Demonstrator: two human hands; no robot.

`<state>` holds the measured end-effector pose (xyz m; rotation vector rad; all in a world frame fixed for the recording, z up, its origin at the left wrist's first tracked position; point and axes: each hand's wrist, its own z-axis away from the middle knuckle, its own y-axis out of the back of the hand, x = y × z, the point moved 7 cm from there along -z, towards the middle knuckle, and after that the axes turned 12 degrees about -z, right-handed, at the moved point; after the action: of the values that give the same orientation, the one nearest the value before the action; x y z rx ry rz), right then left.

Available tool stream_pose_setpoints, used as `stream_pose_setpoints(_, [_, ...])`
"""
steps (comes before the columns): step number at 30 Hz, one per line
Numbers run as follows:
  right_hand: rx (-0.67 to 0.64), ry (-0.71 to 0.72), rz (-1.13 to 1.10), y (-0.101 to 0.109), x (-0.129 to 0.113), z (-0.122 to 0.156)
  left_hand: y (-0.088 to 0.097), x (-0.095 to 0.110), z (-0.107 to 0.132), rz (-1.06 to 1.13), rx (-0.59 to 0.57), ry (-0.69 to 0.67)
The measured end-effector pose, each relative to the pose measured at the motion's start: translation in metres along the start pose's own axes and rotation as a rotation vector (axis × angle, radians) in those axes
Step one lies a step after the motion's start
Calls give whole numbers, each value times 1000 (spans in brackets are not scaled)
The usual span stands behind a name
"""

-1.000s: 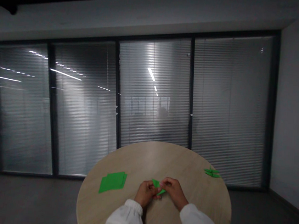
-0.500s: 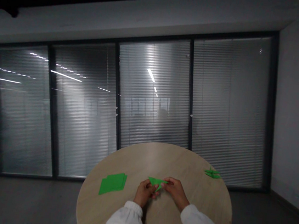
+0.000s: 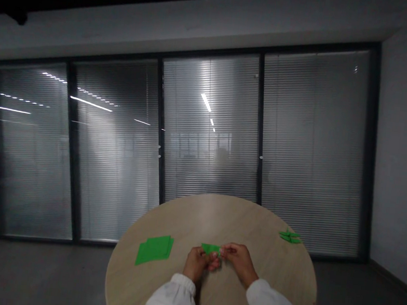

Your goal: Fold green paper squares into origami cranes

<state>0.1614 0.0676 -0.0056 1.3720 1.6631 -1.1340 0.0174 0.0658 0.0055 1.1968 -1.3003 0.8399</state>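
Note:
A small piece of folded green paper [image 3: 210,248] is held between my two hands above the middle of the round table. My left hand [image 3: 197,263] pinches its left and lower part, with the thumb on top. At the right end, the fingertips of my right hand [image 3: 239,259] are closed on its edge. The fingers cover much of the paper, so its full shape is hidden. To the left lies a loose stack of flat green paper sheets [image 3: 155,248].
The round wooden table [image 3: 219,212] has several small folded green paper pieces [image 3: 289,237] near its far right edge. Behind it stand glass partitions with blinds [image 3: 208,172]. A plain wall [image 3: 401,168] rises at the right.
The green paper between my hands showed a pointed, triangular outline before; now it shows as a narrower strip. My right hand's fingertips have come closer to my left.

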Motion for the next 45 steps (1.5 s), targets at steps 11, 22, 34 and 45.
stream_pose_setpoints(11, [-102, 41, 36, -12, -9, 6, 2, 10, 4, -170, 9, -71])
stream_pose_setpoints(22, [-4, 63, 50, -2, -10, 2, -10, -14, -3, -30, -59, 24])
stream_pose_setpoints(34, [8, 80, 78, -4, -9, 2, -15, -5, 1, -101, -70, 11])
stream_pose_setpoints(45, [-29, 1, -28, -7, -5, 3, 13, -1, -5, 23, 124, -52])
